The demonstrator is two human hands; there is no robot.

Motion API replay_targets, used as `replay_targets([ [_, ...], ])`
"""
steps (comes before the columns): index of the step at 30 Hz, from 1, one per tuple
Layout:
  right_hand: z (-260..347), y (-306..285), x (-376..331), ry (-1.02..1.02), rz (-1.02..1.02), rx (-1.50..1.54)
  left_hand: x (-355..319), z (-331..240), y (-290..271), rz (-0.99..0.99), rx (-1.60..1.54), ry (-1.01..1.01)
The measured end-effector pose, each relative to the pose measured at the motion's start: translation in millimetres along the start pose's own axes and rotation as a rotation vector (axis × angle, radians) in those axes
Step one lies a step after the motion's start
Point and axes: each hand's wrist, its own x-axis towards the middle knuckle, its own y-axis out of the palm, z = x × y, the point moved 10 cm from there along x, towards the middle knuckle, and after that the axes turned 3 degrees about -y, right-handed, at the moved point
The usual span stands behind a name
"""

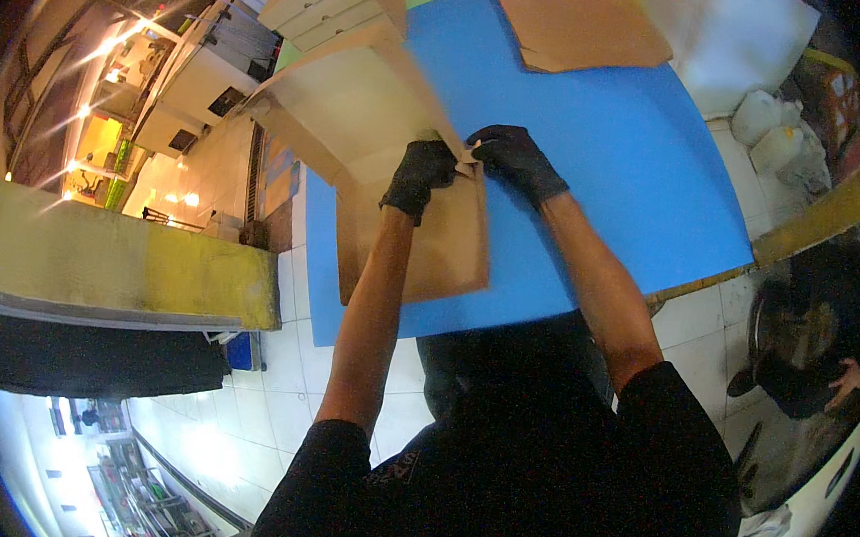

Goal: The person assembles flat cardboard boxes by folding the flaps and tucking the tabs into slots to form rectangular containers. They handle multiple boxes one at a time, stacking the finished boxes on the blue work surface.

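A brown cardboard box [368, 85] with its lid raised stands partly folded on a blue tabletop [597, 160]. My left hand [421, 176], in a black glove, is inside the box at its right corner, fingers curled against the cardboard. From outside the same corner, my right hand [519, 163], also gloved in black, pinches the small folded flap there. The two hands are close together, with the flap between them. Their fingertips are partly hidden by the cardboard and the gloves.
A flat brown cardboard sheet [587, 25] lies on the table's far side. Stacked folded boxes [324, 7] stand at the far left. White plastic bags [783, 139] rest beyond the right edge. Another person's hand [853, 383] shows at far right.
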Motion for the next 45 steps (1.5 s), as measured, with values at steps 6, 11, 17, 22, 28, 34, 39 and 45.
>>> replay_targets([
  [6,2,-6,5,-0.15,-0.088,-0.111,-7,-14,9,-0.041,0.302,0.219],
  [11,-6,-6,4,-0.052,-0.119,-0.067,-1,-4,20,0.067,0.455,0.074],
  [17,2,-3,-1,-0.006,-0.086,-0.051,-1,-24,3,0.038,0.283,0.077],
  [22,8,-5,3,-0.088,-0.105,-0.251,-2,-37,-3,0.066,0.151,0.016],
  [28,-3,0,4,0.102,-0.107,-0.073,-17,9,12,-0.017,-0.519,-0.297],
  [34,-14,-8,-4,0.239,-0.069,0.145,-1,-29,8,0.115,0.264,0.011],
  [39,-2,0,-8,0.244,-0.049,0.261,-7,-30,9,0.058,0.279,0.002],
  [45,4,11,-31,0.341,0.102,0.02,0,-2,26,0.125,0.187,-0.345],
])
